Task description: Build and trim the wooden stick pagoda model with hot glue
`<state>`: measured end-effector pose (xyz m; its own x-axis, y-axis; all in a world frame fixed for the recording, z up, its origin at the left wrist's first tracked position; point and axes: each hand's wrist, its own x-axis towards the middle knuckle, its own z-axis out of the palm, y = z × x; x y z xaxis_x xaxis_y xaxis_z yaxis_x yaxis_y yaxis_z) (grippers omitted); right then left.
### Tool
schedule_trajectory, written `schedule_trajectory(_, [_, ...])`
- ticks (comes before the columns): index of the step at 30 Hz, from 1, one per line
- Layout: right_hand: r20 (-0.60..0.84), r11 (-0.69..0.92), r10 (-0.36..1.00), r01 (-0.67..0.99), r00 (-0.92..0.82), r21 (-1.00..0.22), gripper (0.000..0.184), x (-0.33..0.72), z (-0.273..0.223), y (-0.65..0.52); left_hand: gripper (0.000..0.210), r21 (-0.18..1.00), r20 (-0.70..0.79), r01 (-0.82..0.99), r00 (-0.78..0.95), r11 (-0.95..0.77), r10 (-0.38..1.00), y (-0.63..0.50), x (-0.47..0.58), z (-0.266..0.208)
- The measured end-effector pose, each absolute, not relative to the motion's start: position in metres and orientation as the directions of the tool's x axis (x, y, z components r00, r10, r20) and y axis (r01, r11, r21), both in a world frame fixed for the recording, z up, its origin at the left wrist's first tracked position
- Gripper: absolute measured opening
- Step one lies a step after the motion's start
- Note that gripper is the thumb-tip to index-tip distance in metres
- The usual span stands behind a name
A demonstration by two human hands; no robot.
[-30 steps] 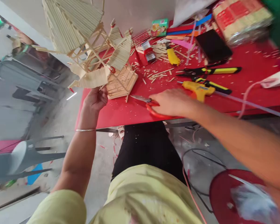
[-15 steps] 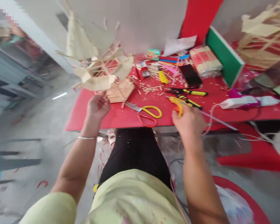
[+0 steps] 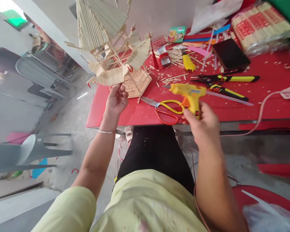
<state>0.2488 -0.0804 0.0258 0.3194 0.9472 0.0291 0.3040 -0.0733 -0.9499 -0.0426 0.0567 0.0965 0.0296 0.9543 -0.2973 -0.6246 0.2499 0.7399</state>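
My right hand (image 3: pixel 203 124) grips the handle of a yellow glue gun (image 3: pixel 189 91). Its nozzle points left, and a clear glue stick (image 3: pixel 229 97) sticks out of its back. My left hand (image 3: pixel 117 100) is closed, thumb and fingertips together at the lower roof edge of a pagoda-like model (image 3: pixel 111 75) built from thin wooden sticks. Whatever is in that pinch is too small to make out. The model stands on the red table (image 3: pixel 140 117) at its left end. Between my hands lie scissors (image 3: pixel 169 106) with one yellow and one red handle loop, their blades towards the model.
Two yellow-and-black pliers (image 3: pixel 241 79) lie beyond the glue gun. Behind them are a black phone (image 3: pixel 230 54), a yellow utility knife (image 3: pixel 188 61), loose stick bits and a pack of wooden sticks (image 3: pixel 263 27). A pale cord (image 3: pixel 259 116) crosses the table's right side. Grey chairs (image 3: pixel 36 149) stand at left.
My right hand has raised the glue gun off the table, beside the pliers. My left hand stays at the model's roof edge. The view has shifted, so the table's contents appear closer.
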Motion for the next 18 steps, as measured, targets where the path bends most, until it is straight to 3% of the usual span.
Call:
schedule_trajectory(2, [-0.008,-0.026,0.975,0.079,0.220,-0.997,0.057,0.223,0.035,-0.075,0.014,0.763,-0.288,-0.603,0.003,0.231,0.958,0.057,-0.041,0.096])
schedule_trajectory(4, [-0.018,-0.021,0.987,0.016,0.159,-1.000,0.050,0.201,0.046,-0.064,0.014,0.781,-0.281,-0.586,-0.020,0.216,0.960,0.057,-0.040,0.096])
schedule_trajectory(8, [0.096,0.059,0.983,0.226,0.159,-0.972,0.043,0.174,0.062,-0.042,0.023,0.808,-0.266,-0.557,-0.052,0.193,0.963,0.059,-0.039,0.095])
schedule_trajectory(12, [0.184,0.113,0.973,0.411,0.140,-0.905,0.055,0.157,0.066,-0.026,0.028,0.874,-0.270,-0.453,-0.152,0.176,0.951,0.062,-0.034,0.096])
schedule_trajectory(18, [0.131,0.104,0.991,0.534,0.014,-0.839,0.069,0.144,0.071,-0.013,0.031,0.928,-0.243,-0.336,-0.224,0.159,0.944,0.062,-0.029,0.100])
